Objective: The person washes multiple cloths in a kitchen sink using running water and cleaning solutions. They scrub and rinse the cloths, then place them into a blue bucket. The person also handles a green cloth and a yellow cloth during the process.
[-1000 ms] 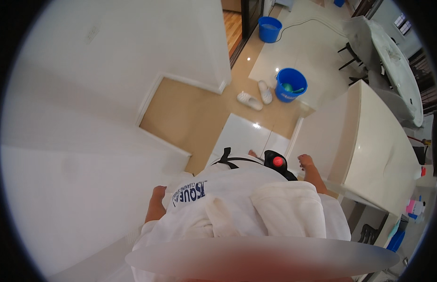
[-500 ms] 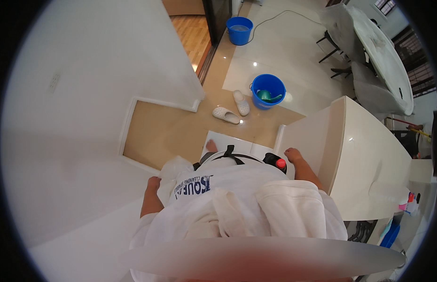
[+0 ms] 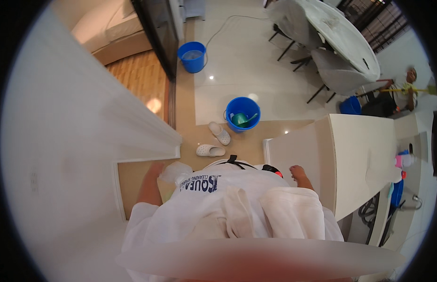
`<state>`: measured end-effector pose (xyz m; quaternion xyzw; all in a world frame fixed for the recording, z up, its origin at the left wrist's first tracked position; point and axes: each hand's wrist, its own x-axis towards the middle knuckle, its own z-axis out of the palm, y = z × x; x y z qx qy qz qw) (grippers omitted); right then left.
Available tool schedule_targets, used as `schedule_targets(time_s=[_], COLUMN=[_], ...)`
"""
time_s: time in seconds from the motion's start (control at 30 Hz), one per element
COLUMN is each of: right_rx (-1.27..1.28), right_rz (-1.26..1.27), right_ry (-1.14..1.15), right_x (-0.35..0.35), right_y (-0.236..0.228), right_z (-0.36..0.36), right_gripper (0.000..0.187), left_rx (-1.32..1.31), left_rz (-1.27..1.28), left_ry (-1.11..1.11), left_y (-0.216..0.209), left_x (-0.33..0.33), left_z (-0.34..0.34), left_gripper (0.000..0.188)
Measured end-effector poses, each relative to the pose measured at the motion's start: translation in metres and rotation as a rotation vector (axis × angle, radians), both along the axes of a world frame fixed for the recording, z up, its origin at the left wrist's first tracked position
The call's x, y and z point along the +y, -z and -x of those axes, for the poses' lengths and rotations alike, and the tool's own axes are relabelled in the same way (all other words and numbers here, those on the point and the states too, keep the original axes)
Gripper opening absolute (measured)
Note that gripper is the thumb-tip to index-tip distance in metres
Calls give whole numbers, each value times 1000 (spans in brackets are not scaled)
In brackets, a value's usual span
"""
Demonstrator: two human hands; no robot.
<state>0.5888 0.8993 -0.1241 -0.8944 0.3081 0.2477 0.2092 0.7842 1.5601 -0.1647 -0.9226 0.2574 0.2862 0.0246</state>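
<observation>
My left hand (image 3: 156,168) hangs at my left side beside a translucent plastic bag (image 3: 177,172) at my waist; it is blurred, so its fingers are hard to make out. On the other side, my right hand (image 3: 298,173) hangs loosely open with bent fingers and nothing visible in it. It is near the side of a white counter (image 3: 317,155), apparently not touching it. A black item with a red part (image 3: 275,171) sits at my right hip. Pale cloths (image 3: 293,211) lie over the front of my white shirt.
Ahead are white clogs (image 3: 219,133) and a blue bucket (image 3: 235,104) holding a green dipper (image 3: 239,120). Another blue bucket (image 3: 192,57) stands near a dark doorframe, with a cable (image 3: 223,23) behind. Covered chairs (image 3: 340,70) surround a covered table (image 3: 338,28). A person (image 3: 406,94) is far right.
My view has shifted forward and turned, bringing the clogs and bucket nearer. More of the room through the doorway shows. A person at the far right is now more visible.
</observation>
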Motion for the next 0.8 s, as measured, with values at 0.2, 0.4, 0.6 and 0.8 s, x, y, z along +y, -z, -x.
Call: schedule_targets(time_s=[0.2,0.4,0.6,0.8], right_rx=[-198,11,-486,-644], right_rz=[94,-73,-135,-248], right_ry=[-104,112,96,-117], right_x=[11,-13,-30,-50], right_y=[-2,-27,-98,-158], right_z=[-15,-69,-211,-335], right_gripper=[31,33,35,35], left_rx=[14,-6,-232,-286], left_rz=[197,424,-86,-10], left_ry=[-216,-475,34,-369], left_y=[-27,-28,-26,-17], left_x=[-105,-144,-129,-151], left_z=[-117,-180,-249,-292], left_gripper=[38,39,24,23])
